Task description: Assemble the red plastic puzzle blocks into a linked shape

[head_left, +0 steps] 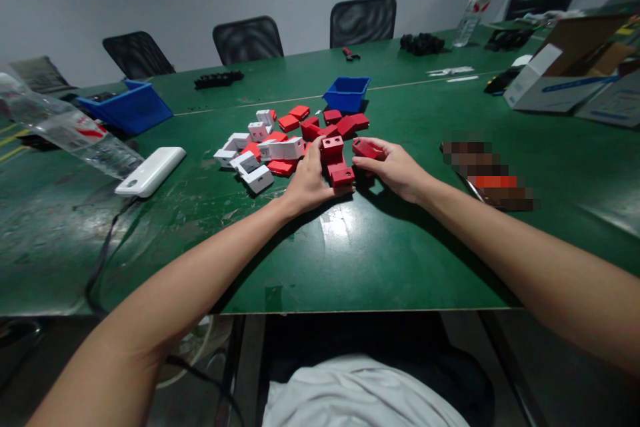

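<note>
My left hand [313, 177] is closed around a dark red U-shaped bracket [336, 161] with small round holes in its ends, held just above the green table. Close by on the right, my right hand [395, 167] pinches a red block-like part [367, 148] between thumb and fingers; its far side is hidden by the hand. The two red pieces are near each other with a narrow gap. Beyond my left hand lies a loose pile of white U-shaped brackets [257, 179] and red parts [289, 122].
A small blue bin [347, 93] stands behind the pile, and a larger blue bin [131, 109] is at left. A white power bank [153, 171] with a cable and a water bottle [75, 130] lie left. A blurred-out phone-like object [487, 177] and open cardboard box [565, 73] are right.
</note>
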Demonstrator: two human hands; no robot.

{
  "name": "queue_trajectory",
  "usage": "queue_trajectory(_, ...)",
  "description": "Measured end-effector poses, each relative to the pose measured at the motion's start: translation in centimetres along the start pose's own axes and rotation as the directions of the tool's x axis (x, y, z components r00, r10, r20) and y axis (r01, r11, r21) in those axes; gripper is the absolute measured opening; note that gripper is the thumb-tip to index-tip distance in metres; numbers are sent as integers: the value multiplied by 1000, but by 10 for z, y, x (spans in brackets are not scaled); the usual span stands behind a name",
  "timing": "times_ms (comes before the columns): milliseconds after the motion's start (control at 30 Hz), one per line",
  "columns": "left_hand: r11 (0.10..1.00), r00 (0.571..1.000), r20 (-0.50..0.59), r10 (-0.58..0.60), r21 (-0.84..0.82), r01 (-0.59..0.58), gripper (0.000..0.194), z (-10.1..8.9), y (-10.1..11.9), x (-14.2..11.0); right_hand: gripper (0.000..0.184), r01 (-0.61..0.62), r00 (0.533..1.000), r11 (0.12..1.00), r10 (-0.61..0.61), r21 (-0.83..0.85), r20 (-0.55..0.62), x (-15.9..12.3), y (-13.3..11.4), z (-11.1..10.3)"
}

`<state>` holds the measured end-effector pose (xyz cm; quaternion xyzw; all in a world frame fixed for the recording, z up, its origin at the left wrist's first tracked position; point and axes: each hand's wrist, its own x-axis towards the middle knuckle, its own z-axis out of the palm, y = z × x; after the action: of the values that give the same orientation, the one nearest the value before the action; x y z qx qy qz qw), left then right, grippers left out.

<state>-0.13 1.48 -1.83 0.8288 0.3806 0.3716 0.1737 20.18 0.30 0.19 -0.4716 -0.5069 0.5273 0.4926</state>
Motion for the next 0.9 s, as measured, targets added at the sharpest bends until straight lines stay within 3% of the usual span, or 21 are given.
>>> queue_trajectory(233,1000,1000,0,-4,-14,4,110,0,2,0,63,-41,998,996,37,76,54,-2,-1,-3)
queue_trajectory(433,1000,1000,-4,-3,-21,3,109,0,1,0,73,33,996,999,-32,-9,81,-5,-1,-2)
queue_trajectory(900,1000,1000,4,-17,-13,17,110,-1,1,0,60,36,999,999,-37,-25,-32,-6,-4,2)
